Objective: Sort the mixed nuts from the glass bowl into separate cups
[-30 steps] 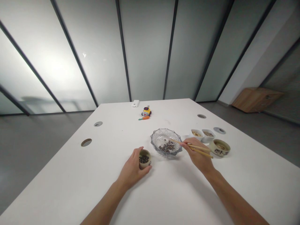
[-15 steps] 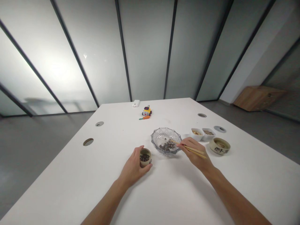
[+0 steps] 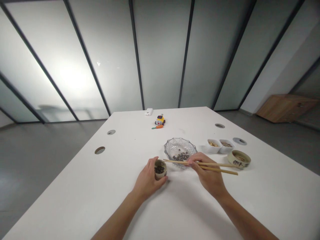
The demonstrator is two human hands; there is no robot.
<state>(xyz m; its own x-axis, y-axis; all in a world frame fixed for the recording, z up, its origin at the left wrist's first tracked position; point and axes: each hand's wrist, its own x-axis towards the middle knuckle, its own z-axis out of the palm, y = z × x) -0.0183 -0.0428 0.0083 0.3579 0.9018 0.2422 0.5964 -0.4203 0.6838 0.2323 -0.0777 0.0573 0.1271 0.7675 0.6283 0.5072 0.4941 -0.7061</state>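
Note:
My left hand (image 3: 147, 180) is wrapped round a small ceramic cup (image 3: 163, 173) that holds dark beans (image 3: 159, 169). The cup leans slightly on the table. My right hand (image 3: 208, 175) grips a pair of wooden chopsticks (image 3: 220, 169). Their tips point left, close above the cup's rim; whether a bean is between them is too small to tell. Under the chopsticks, just right of the cup, stands a clear cut-glass bowl (image 3: 172, 143) with many dark beans (image 3: 182, 156) at its bottom.
Right of the glass bowl stand two white dishes (image 3: 214, 149) with small pieces in them and a wider ceramic bowl (image 3: 243, 161) with dark lettering. Farther back lie a toy carrot (image 3: 158, 127), a yellow toy car (image 3: 160, 120) and a white box-like object (image 3: 148, 112). Round holes (image 3: 100, 150) pierce the table.
My right hand has swung the chopsticks from inside the glass bowl leftward to the cup. My left hand still holds the cup. The whole view has shifted slightly.

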